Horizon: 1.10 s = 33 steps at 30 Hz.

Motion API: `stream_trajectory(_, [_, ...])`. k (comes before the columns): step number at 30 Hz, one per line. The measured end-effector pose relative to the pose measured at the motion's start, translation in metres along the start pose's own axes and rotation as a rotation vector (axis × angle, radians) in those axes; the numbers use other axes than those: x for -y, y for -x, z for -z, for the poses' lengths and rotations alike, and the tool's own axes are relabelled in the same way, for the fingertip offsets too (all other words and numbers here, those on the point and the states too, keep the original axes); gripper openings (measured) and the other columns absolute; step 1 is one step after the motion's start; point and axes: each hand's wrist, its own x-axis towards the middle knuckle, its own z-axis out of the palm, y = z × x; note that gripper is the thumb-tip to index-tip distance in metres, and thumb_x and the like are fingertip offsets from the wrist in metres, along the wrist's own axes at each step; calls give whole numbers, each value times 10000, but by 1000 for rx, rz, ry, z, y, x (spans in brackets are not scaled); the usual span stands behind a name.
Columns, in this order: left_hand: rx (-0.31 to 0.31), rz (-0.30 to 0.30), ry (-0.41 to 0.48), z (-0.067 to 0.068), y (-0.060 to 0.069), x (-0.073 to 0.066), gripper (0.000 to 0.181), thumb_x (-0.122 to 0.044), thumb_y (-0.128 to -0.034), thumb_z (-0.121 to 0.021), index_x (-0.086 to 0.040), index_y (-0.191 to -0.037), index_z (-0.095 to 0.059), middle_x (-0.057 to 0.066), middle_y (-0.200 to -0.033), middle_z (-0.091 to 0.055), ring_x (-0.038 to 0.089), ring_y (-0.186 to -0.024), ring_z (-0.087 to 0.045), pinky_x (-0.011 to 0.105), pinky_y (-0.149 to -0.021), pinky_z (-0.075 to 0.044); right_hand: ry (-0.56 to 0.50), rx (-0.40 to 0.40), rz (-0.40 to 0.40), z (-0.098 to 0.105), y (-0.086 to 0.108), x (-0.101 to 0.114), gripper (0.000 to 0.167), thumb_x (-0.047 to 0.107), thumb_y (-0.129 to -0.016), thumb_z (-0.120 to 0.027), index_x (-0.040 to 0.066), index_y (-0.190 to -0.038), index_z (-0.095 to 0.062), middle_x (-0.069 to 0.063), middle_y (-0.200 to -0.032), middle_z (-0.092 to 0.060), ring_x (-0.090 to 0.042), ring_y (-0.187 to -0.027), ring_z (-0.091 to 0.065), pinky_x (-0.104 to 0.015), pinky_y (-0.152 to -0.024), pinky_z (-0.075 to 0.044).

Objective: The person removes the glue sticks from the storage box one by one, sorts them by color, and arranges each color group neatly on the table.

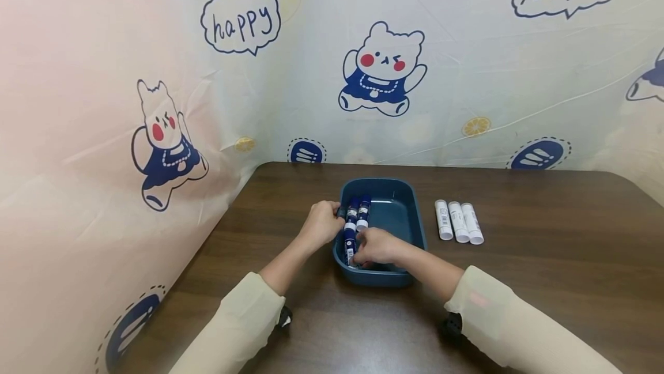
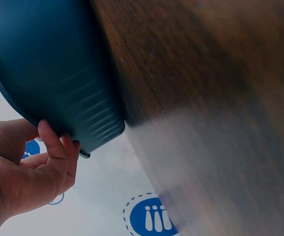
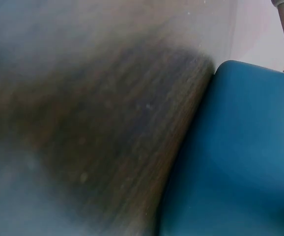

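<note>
**Left hand (image 1: 324,222) on the teal bin (image 1: 395,218), right hand (image 1: 377,246) inside it**

Clock set on the bin in the head view, 12 o'clock at its far end. Bin rests on the brown table (image 1: 550,259); patterned cloth (image 1: 311,74) hangs behind.

I see the left hand at 9 o'clock, fingers curled and gripping the rim; the left wrist feed confirms it.

Along the bin's left side, three blue tubes lie: one at 10 o'clock (image 1: 352,212), a second just right of it, toward 11 o'clock (image 1: 363,210), and the third at 8 o'clock (image 1: 350,243), roughly in line with the first.

Right hand reaches in at about 7 o'clock. I read its fingers as bent, tips at the third tube; whether they pinch it I cannot tell. My right wrist feed misses this hand.

Outside at 3 o'clock, three white tubes (image 1: 459,222) lie side by side.
</note>
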Motion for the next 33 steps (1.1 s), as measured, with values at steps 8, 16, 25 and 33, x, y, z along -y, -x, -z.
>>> stream_trajectory(8, [3,-18,-17,0,-1,1,411,7,-839,-557,87,-1241,-528,80,-710,-532,110,-444,-417,217,-438,-358,85,-25,15,-5,-3,2,561,159,-767,-733,-85,-1211,-492,-47,-639,-581,-140,-550,-556,-233,-539,-435])
stream_trajectory(16, [7,-3,-4,0,0,-1,409,11,-846,-553,86,-1247,-523,133,-849,-601,117,-463,-450,220,-452,-385,86,-27,9,-6,-4,4,299,95,-759,-724,-14,-986,-564,-68,-721,-587,-156,-603,-556,-254,-565,-446])
stream_trajectory(25, [9,4,-1,0,1,-2,404,9,-853,-547,85,-1249,-522,158,-961,-610,135,-485,-487,219,-458,-402,-36,2,-26,-4,-4,1,545,45,-766,-696,-71,-1242,-456,-82,-731,-604,-162,-624,-576,-262,-610,-461])
stream_trajectory(33, [-7,-13,-12,0,0,-1,406,27,-834,-541,90,-1235,-533,165,-990,-613,127,-496,-493,221,-452,-391,-96,-5,-9,-7,-5,2,577,47,-756,-700,-86,-1242,-420,-86,-738,-612,-159,-628,-591,-265,-626,-482])
